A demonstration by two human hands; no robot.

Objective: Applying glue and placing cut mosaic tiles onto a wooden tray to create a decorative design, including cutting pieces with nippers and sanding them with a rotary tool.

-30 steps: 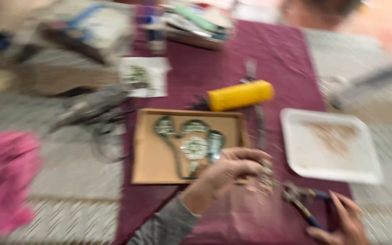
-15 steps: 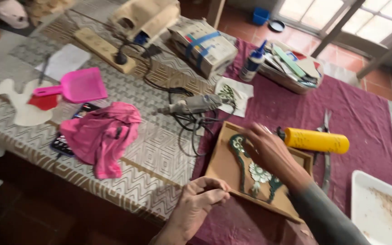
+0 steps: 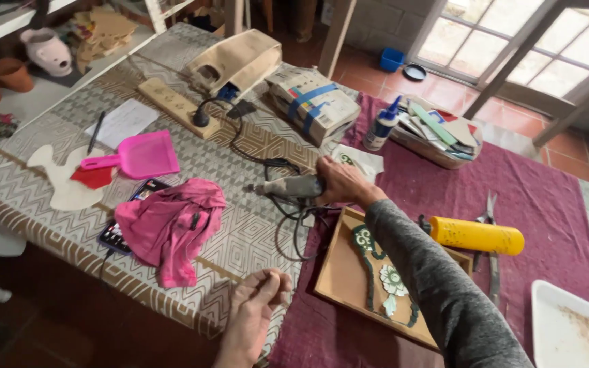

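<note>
Right hand (image 3: pixel 341 182) closes around the grey rotary tool (image 3: pixel 288 187) at twelve o'clock of the wooden tray (image 3: pixel 335 272), the pick-up step; lifting it calls for slack in its black cord (image 3: pixel 288 225); left hand (image 3: pixel 257 300) rests loosely curled, empty, at the table edge (image 3: pixel 172 300).

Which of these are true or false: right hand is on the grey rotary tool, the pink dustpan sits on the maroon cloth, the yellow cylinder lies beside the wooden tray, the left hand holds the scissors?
1. The right hand grips the grey rotary tool. True.
2. The pink dustpan sits on the maroon cloth. False: it lies on the patterned tablecloth.
3. The yellow cylinder lies beside the wooden tray. True.
4. The left hand holds the scissors. False: the scissors lie untouched on the maroon cloth; the left hand's fingers are curled near the table edge.
</note>
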